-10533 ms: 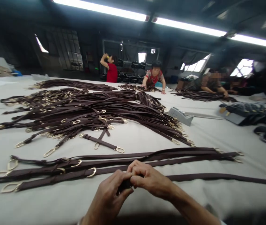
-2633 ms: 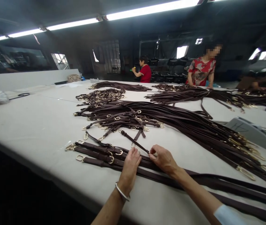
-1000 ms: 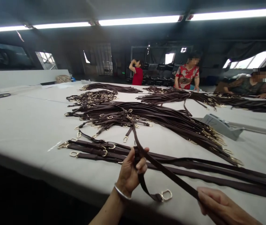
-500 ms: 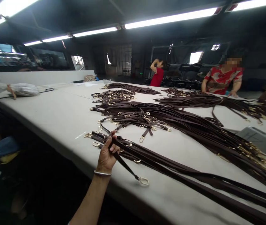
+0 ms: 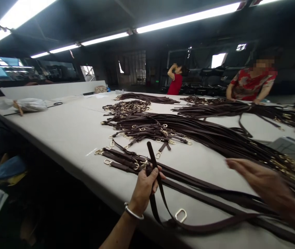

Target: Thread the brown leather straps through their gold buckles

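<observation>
In the head view, my left hand point(image 5: 145, 185), with a silver bangle point(image 5: 134, 211) at the wrist, is closed around a dark brown strap point(image 5: 160, 190). One end of that strap stands up above my fingers, and the rest loops down and off to the right. Close to the loop lies a gold oval ring point(image 5: 181, 215). Several similar straps point(image 5: 202, 195) with gold clasps lie on the table beneath and beside this hand. Over the straps to the right hovers my right hand point(image 5: 264, 181), slightly blurred, its fingers stretched out and nothing visible in them.
A large bundle of brown straps point(image 5: 202, 133) runs across the pale table point(image 5: 66, 138). Behind it are more strap piles point(image 5: 147, 98). A grey box point(image 5: 293, 152) stands at right. Two people point(image 5: 252, 83) are on the far side. A plastic bag point(image 5: 30, 104) lies at left.
My left hand has moved right and nearer, and a strap end now points up from it. My right hand has come into view from the right.
</observation>
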The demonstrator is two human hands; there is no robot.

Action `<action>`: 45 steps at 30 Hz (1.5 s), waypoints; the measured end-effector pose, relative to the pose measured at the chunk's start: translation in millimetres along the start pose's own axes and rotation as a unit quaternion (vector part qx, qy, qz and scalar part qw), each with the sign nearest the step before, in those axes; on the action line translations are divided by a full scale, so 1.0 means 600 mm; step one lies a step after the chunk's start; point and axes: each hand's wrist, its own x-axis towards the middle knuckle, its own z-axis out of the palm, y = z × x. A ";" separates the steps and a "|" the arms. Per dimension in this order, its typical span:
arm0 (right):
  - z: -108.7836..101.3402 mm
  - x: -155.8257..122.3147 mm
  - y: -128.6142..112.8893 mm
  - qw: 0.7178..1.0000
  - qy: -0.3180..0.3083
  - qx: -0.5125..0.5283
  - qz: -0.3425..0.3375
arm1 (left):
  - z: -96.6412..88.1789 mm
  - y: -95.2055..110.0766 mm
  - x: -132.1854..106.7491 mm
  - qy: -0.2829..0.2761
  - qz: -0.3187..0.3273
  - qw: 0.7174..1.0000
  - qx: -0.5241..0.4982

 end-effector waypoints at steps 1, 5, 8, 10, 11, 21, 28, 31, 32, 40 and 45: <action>0.032 -0.007 -0.024 0.998 -0.045 0.041 -0.005 | 0.012 -0.007 -0.005 -0.023 -0.010 1.000 0.019; 0.177 -0.040 -0.130 0.943 -0.216 0.253 -0.023 | 0.033 -0.021 -0.020 -0.089 -0.040 0.991 0.093; 0.222 -0.053 -0.161 0.918 -0.184 0.352 0.013 | 0.024 -0.011 -0.022 -0.115 -0.032 0.977 0.175; 0.209 -0.051 -0.160 0.890 -0.163 0.420 0.073 | 0.010 0.001 -0.022 -0.134 0.007 0.971 0.200; 0.194 -0.048 -0.156 0.870 -0.160 0.453 0.110 | 0.002 0.007 -0.021 -0.147 0.026 0.968 0.200; 0.115 -0.071 -0.094 0.835 -0.304 0.390 0.241 | -0.023 0.011 -0.010 -0.173 -0.071 0.981 0.055; 0.146 -0.087 -0.059 0.834 -0.333 0.364 0.247 | -0.009 0.013 -0.013 -0.162 -0.132 0.976 -0.060; 0.161 -0.100 -0.072 0.815 -0.328 0.422 0.225 | 0.007 0.014 -0.021 -0.165 -0.106 0.981 -0.015; 0.167 -0.104 -0.077 0.809 -0.320 0.443 0.217 | 0.013 0.012 -0.023 -0.165 -0.097 0.982 0.008; 0.201 -0.115 -0.105 0.867 -0.202 0.429 0.156 | 0.048 -0.026 -0.042 -0.115 0.034 0.961 0.249; 0.203 -0.109 -0.109 0.968 -0.113 0.223 0.038 | 0.063 -0.034 -0.058 -0.161 0.051 0.946 0.278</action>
